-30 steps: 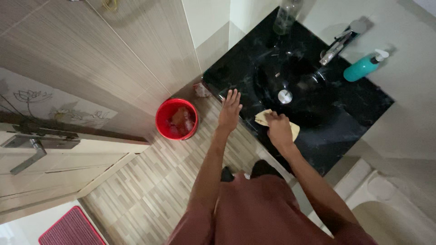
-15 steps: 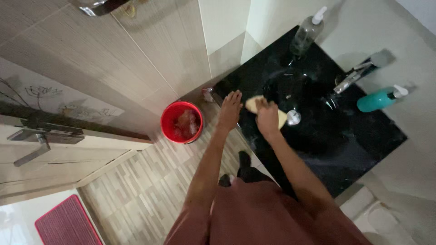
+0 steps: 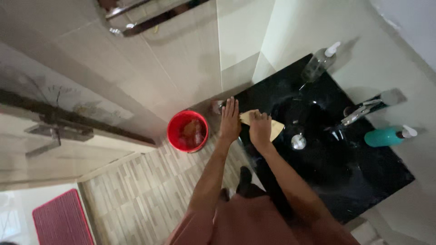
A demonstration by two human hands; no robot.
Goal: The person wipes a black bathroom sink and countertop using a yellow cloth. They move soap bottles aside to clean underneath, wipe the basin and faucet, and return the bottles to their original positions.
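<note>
My right hand presses a yellow cloth flat on the near left part of a black marble sink counter. The fingers are curled over the cloth. My left hand lies flat with fingers spread on the counter's left edge, right beside the cloth. The round basin with its metal drain plug is just right of the cloth.
A chrome tap stands at the back of the basin. A clear pump bottle and a teal pump bottle stand on the counter. A red bucket sits on the striped floor, left of the counter. A red mat lies bottom left.
My right hand has slid the cloth leftwards along the counter's front, closer to my left hand. The left hand stays on the counter edge. The view has tilted.
</note>
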